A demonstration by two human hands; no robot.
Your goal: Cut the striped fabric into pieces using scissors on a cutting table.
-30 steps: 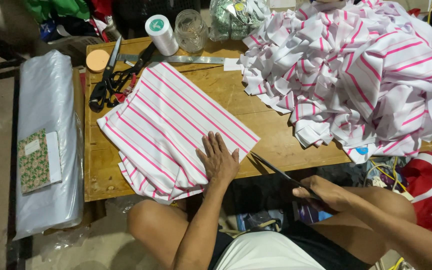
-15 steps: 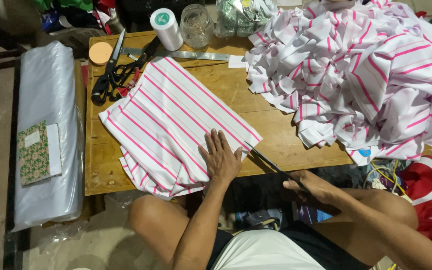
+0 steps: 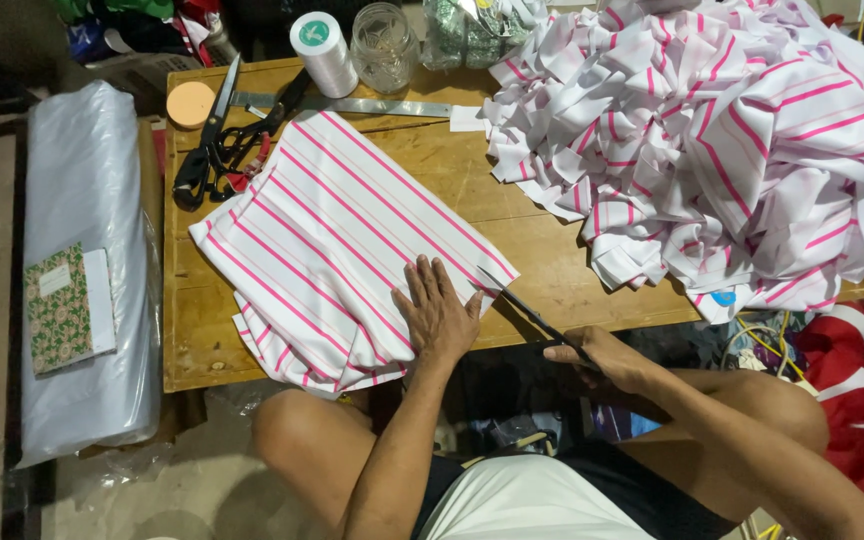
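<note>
Scissors point(image 3: 537, 322) meet striped fabric point(image 3: 342, 240) — cut pile point(image 3: 712, 150) beside.

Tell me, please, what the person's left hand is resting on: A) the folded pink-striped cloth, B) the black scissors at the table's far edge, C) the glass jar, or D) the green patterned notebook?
A: the left hand lies flat, fingers spread, on the folded pink-striped cloth, while the right hand works scissors at the cloth's edge.
</note>
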